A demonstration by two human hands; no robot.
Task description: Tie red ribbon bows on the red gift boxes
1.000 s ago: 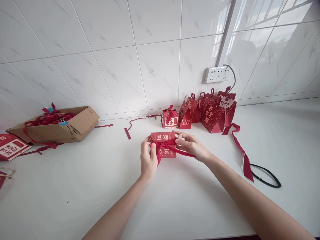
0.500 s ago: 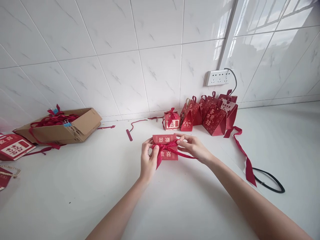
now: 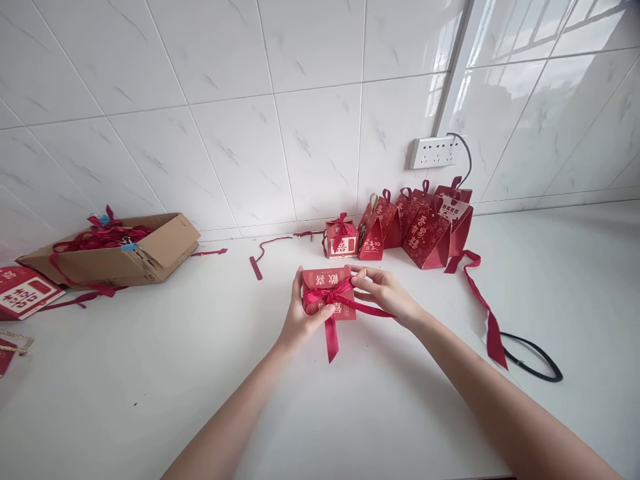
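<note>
Red box (image 3: 325, 276), ribbon bow (image 3: 331, 296)
Left hand (image 3: 300, 317) clasps the box; opposite it, right hand (image 3: 384, 294) pinches the bow.

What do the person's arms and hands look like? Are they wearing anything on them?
The left hand and right hand are bare, with no gloves and no rings that I can see. The left forearm and right forearm are bare too: no sleeves, watch or bracelet in view. The fingernails are too small to make out.
</note>
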